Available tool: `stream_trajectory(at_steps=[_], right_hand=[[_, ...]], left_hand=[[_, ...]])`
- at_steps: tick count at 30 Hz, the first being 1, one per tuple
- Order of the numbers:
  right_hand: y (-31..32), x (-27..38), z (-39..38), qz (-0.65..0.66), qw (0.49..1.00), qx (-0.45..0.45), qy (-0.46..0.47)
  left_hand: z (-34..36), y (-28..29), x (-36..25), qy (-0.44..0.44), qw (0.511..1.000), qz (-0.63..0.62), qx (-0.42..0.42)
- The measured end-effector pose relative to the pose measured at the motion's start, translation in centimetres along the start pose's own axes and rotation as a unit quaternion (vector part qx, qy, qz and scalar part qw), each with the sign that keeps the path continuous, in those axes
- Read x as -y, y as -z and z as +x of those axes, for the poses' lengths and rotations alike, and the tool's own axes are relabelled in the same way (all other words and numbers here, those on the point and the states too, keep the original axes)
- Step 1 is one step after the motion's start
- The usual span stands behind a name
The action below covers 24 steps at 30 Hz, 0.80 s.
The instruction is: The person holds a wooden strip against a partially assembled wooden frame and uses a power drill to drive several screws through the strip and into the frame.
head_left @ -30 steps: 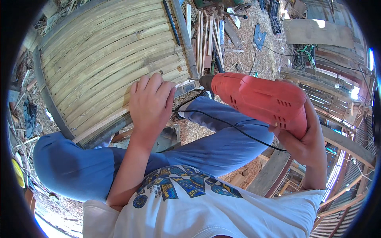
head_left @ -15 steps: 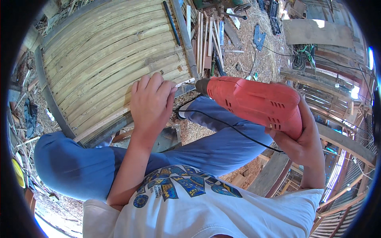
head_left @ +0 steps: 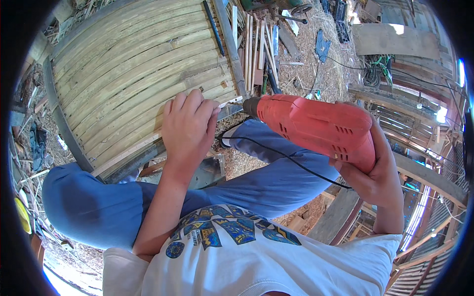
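A red corded electric drill (head_left: 316, 127) lies level in my right hand (head_left: 380, 180), which is wrapped round its rear end. The drill's black chuck points left, and its thin bit (head_left: 235, 103) meets or nearly meets the end of a narrow, pale wooden strip (head_left: 129, 154). That strip runs along the near edge of a slatted bamboo tabletop (head_left: 133, 69). My left hand (head_left: 186, 126) is closed over the strip close to the bit, fingers curled on its far side. Whether the bit has entered the wood cannot be made out.
A dark rod (head_left: 213, 28) rests on the tabletop near its right frame. Several wooden sticks (head_left: 256, 47) lean beyond it. The drill's black cord (head_left: 281, 152) hangs across my blue-trousered leg. Wooden planks (head_left: 395, 42) and coiled cable (head_left: 373, 76) lie to the right.
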State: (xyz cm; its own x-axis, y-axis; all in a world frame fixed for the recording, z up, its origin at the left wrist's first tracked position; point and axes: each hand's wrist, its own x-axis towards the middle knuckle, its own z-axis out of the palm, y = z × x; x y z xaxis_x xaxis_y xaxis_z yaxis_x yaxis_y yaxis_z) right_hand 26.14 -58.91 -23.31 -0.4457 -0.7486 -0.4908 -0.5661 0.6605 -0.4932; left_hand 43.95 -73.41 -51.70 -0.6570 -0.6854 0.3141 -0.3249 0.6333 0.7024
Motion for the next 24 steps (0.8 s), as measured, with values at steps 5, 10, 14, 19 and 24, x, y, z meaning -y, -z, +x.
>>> stream_trajectory(at_steps=[5, 10, 14, 19, 24], right_hand=[[-0.6, 0.5, -0.1, 0.037, 0.999, -0.022, -0.028], [-0.6, 0.3, -0.3, 0.083, 0.993, -0.055, -0.061], [0.1, -0.3, -0.3, 0.010, 1.000, 0.000, -0.021], [-0.2, -0.4, -0.4, 0.015, 1.000, -0.010, -0.012], [-0.2, -0.4, -0.5, 0.023, 0.999, -0.008, -0.031]], left_hand=[[0.0, 0.1, -0.1, 0.003, 1.000, -0.001, 0.003], [0.0, 0.1, -0.1, 0.004, 1.000, 0.000, 0.003], [0.1, 0.2, -0.1, 0.005, 1.000, -0.003, 0.006], [0.0, 0.1, -0.1, 0.004, 1.000, 0.002, 0.007], [0.0, 0.1, -0.1, 0.007, 1.000, -0.002, 0.009]])
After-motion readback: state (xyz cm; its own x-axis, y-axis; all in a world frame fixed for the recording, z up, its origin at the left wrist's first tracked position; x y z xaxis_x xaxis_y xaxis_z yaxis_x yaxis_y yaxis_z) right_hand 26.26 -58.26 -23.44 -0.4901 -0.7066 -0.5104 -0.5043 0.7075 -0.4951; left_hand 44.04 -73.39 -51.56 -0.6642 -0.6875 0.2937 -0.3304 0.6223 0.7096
